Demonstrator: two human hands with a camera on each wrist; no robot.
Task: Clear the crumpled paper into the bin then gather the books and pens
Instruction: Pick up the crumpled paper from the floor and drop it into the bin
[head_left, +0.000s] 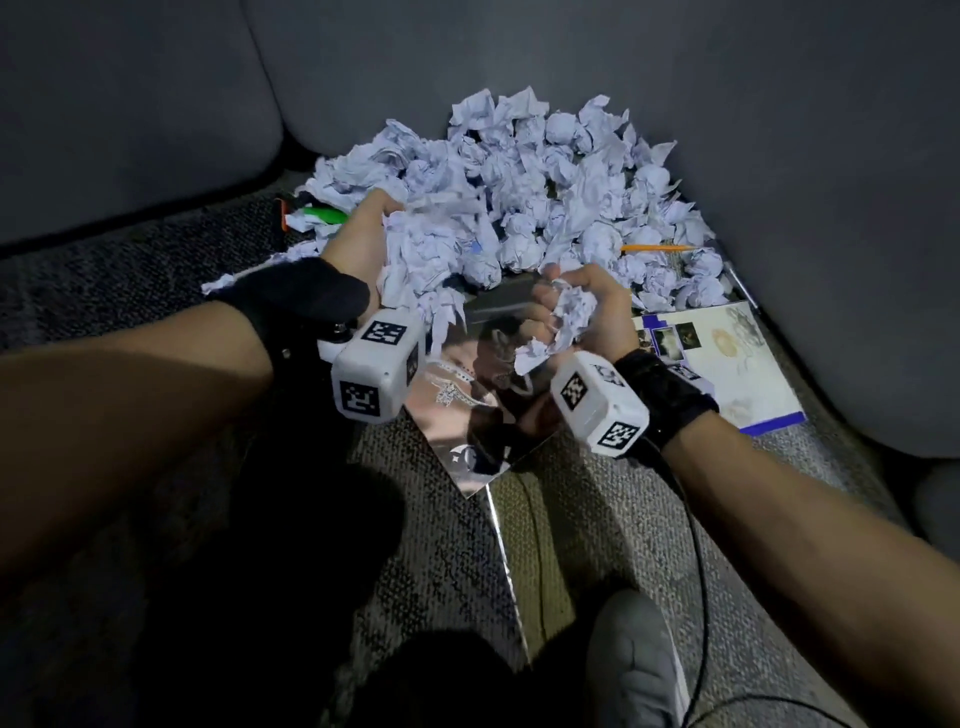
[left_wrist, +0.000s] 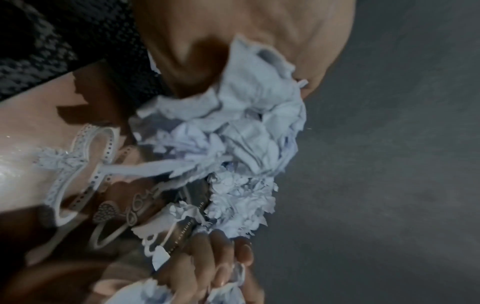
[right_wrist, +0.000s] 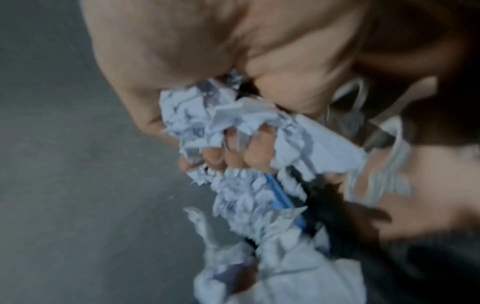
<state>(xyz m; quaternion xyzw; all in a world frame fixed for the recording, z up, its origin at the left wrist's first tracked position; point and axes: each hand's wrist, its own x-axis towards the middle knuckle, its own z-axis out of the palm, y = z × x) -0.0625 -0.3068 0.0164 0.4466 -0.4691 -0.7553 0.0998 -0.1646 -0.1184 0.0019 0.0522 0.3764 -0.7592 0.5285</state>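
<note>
A big heap of crumpled paper (head_left: 545, 182) fills the sofa corner. My left hand (head_left: 371, 231) reaches into its left side and grips a wad of paper (left_wrist: 249, 123); the fingers are buried in it. My right hand (head_left: 563, 299) is lifted just in front of the heap and clutches another crumpled wad (right_wrist: 202, 123). Below both hands lies a glossy book (head_left: 467, 410). A second book (head_left: 727, 364) lies to the right. An orange pen (head_left: 657, 248) and a silver pen (head_left: 742, 283) lie among the papers at right, a green marker (head_left: 324, 214) at left.
Grey sofa cushions (head_left: 779, 156) wall in the heap at the back and right. The seat fabric (head_left: 441, 571) stretches toward me. A grey-socked foot (head_left: 628, 665) and a black cable (head_left: 698, 545) lie near the bottom. A blue stick-like object (right_wrist: 283, 197) shows among the papers.
</note>
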